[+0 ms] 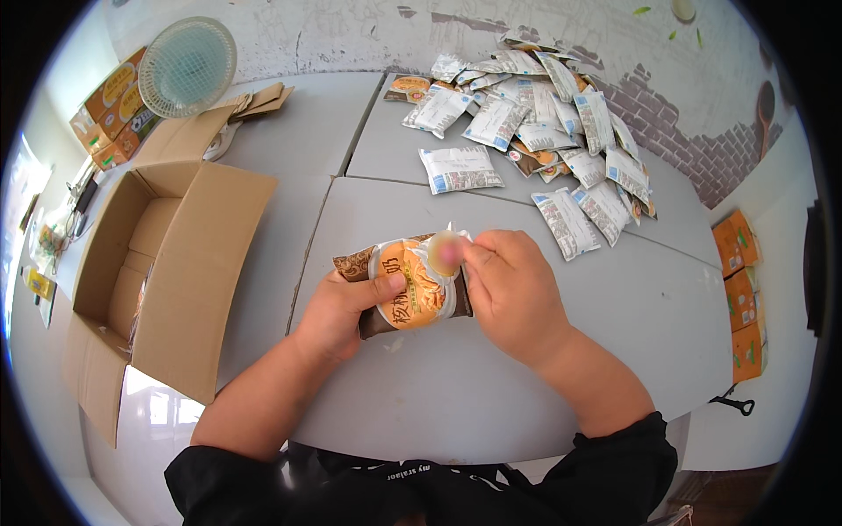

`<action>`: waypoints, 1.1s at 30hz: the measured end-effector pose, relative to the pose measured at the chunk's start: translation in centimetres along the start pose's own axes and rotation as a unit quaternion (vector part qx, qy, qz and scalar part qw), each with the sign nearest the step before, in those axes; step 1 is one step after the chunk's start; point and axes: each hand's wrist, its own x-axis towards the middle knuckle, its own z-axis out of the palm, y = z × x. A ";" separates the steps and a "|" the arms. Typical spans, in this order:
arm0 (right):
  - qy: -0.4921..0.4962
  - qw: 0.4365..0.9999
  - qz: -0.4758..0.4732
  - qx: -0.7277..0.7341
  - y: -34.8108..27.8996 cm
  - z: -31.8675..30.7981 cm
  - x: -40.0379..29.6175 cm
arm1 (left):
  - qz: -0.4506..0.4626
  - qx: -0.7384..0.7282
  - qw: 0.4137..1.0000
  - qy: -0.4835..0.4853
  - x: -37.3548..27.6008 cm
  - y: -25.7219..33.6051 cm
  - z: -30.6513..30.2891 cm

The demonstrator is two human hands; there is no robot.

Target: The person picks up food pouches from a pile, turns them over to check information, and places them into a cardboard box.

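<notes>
My left hand [339, 309] holds a brown and orange printed plastic packet [408, 289] by its left side, thumb across the front. The packet bears large writing and a picture of walnuts, and is tilted above the grey table [473, 388]. At its upper right corner, my right hand [516, 289] pinches a bit of white film [466, 235] between thumb and forefinger. I cannot tell whether this film is part of the packet or a separate piece. A blurred round patch covers the print beside those fingertips.
A heap of similar packets [526, 98], mostly white backs up, lies at the back right. To my left stands an open cardboard box [151, 230] with its flap spread towards the table. Behind it are a fan [187, 66], folded cardboard [263, 100] and orange cartons [115, 98]. More orange cartons [743, 302] stand right.
</notes>
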 end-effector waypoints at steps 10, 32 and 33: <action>-0.069 0.993 -0.091 -0.043 0.0 -2.2 -1.9 | -0.022 0.045 0.999 -0.018 0.6 -0.1 -1.4; 0.019 0.995 0.045 0.086 -1.1 -5.2 -1.9 | 0.013 -0.028 0.994 -0.101 0.6 -0.1 -1.1; 0.019 0.995 0.035 0.088 -1.6 -4.8 -1.7 | 0.020 -0.027 0.995 -0.090 0.5 -0.1 -0.9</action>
